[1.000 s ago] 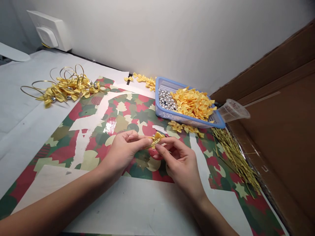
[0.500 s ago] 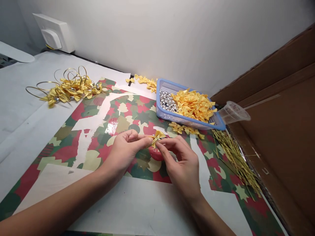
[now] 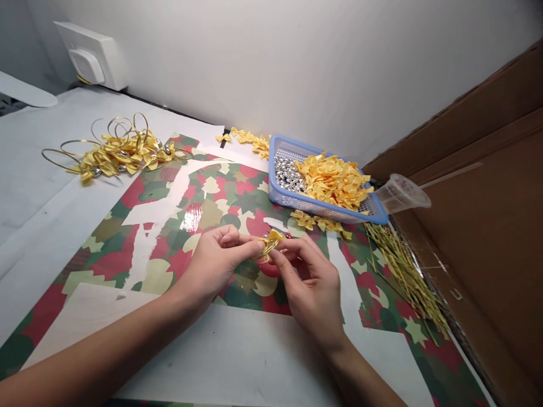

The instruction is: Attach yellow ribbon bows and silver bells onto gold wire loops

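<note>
My left hand and my right hand meet over the patterned sheet, fingertips pinched together on one small yellow ribbon bow with a thin gold wire running through it. Both hands are closed on that bow, just above the table. Behind them stands a blue mesh basket holding a heap of yellow bows and silver beads.
A pile of finished bows with gold wire loops lies at the back left. Loose bows sit by the wall. Gold wire pieces spread at the right beside a clear plastic cup and a cardboard wall. A white wall socket is at the far left.
The hands have stayed in place; my fingers have shifted slightly on the bow and the wire now curls below it.
</note>
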A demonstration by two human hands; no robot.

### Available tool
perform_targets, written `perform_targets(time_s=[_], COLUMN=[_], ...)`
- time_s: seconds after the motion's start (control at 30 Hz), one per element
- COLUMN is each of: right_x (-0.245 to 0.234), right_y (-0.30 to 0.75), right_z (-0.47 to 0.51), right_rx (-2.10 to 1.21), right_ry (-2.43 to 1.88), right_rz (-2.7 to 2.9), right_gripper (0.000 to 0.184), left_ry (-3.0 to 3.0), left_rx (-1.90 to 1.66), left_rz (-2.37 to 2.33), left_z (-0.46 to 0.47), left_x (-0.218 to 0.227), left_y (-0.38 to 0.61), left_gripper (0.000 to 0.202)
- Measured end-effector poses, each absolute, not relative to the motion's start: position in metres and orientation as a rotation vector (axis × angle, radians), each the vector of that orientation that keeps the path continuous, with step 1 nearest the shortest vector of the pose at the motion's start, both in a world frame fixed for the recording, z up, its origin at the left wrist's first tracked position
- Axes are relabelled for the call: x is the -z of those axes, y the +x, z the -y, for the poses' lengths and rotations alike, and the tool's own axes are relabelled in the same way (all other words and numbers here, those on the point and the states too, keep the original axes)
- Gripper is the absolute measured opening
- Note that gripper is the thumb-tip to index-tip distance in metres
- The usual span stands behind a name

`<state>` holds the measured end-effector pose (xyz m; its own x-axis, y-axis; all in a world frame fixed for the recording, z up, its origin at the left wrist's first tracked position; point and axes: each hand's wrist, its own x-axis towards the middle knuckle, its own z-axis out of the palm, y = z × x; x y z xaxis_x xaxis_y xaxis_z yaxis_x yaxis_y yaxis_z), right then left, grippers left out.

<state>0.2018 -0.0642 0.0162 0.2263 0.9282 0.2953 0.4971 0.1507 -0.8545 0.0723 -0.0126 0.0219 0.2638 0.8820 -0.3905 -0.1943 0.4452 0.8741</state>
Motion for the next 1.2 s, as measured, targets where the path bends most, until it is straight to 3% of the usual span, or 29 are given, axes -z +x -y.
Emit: perform_targets(time_s=[0.3, 0.73, 1.2], right_x=[-0.0126, -0.0136, -0.0122], right_y=[0.2042, 0.2037, 0.2059], right_z=[0.0653, 0.0588, 0.0611], right_rx=[-0.576, -0.266, -0.294], right_ry=[-1.477, -1.430, -1.378], right_rz=[1.399, 1.552, 1.652], right_gripper=[0.008, 0.010, 0.023], left_ry=[0.863, 0.744, 0.715], left_rx=[-0.831, -0.897, -0.981], left_rz=[-1.065, -0.991, -0.956], left_z=[0.0124, 0.0089, 0.0075], left_x=[-0.0201, -0.0213, -0.0232], left_y=[0.0723, 0.0705, 0.0698], left_gripper=[0.050, 0.052, 0.053])
